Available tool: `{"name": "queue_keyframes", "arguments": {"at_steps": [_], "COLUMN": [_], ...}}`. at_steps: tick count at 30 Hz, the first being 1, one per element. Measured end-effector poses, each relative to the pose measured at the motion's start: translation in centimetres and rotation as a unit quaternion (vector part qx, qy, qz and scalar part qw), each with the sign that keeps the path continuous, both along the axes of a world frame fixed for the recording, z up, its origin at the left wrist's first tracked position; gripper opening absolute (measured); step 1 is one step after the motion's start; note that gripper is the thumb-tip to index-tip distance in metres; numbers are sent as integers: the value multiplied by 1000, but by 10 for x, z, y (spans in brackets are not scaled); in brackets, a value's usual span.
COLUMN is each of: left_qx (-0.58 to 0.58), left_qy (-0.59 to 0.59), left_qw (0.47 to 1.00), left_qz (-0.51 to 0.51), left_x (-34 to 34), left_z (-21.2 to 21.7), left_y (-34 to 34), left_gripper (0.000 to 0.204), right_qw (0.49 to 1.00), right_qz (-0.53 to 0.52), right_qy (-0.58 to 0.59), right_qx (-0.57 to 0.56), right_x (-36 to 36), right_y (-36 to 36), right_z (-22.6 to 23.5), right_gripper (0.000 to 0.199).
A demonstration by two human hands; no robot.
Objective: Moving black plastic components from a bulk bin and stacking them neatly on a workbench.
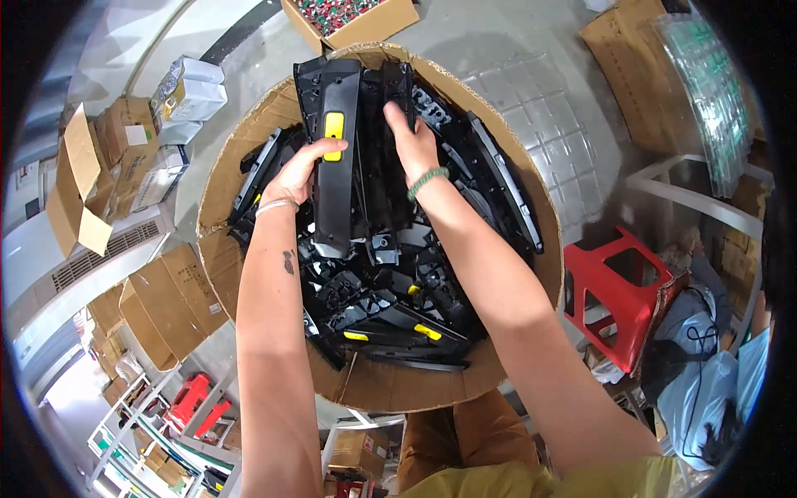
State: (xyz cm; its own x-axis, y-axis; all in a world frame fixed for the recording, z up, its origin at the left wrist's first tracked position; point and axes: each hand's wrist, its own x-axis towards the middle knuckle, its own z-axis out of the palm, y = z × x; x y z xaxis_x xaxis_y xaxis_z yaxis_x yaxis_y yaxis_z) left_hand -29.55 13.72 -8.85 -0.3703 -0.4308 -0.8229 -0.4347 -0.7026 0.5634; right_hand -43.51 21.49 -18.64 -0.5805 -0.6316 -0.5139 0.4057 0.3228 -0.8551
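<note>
Over a large cardboard box (217, 178), both my arms reach in from below. My left hand (292, 173) is closed on a long black plastic part (335, 199) with a yellow inset, its thumb lying across the front by the yellow piece. Beside it, my right hand (413, 143) grips the right side of another dark plastic part (397, 83), thumb uppermost. The fingers of both hands are mostly hidden behind the parts. Whether the two held parts touch or are joined, I cannot tell. Several more black plastic parts (398, 319), some with yellow pieces, lie jumbled below in the box.
Beyond the box stands a carton of small red and green pieces (340, 17). A red plastic stool (618, 286) is at the right, near a person in light blue clothing (706, 365). Opened cartons (174, 303) line the left. Clear plastic trays (540, 124) lie on the floor.
</note>
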Motion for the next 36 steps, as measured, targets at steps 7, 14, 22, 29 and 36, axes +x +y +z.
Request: {"name": "queue_keyframes", "arguments": {"at_steps": [7, 14, 22, 29, 36], "left_qx": [-265, -31, -1, -76, -128], "left_qy": [-102, 95, 212, 309, 323], "left_qw": [954, 995, 972, 927, 767], "left_qz": [-99, 13, 98, 200, 540], "left_x": [-14, -19, 63, 147, 231], "left_z": [-34, 1, 67, 208, 336], "left_y": [8, 41, 154, 294, 513], "left_gripper": [78, 56, 47, 51, 67], "right_qw": [977, 962, 949, 917, 724], "right_qz": [147, 146, 233, 362, 672], "right_qy": [-86, -231, -191, -164, -150], "right_qx": [132, 15, -95, -40, 22], "right_x": [-26, -25, 24, 97, 223], "right_y": [-4, 25, 115, 222, 313], "right_z": [-6, 35, 149, 280, 369], "right_gripper": [111, 65, 71, 54, 50]}}
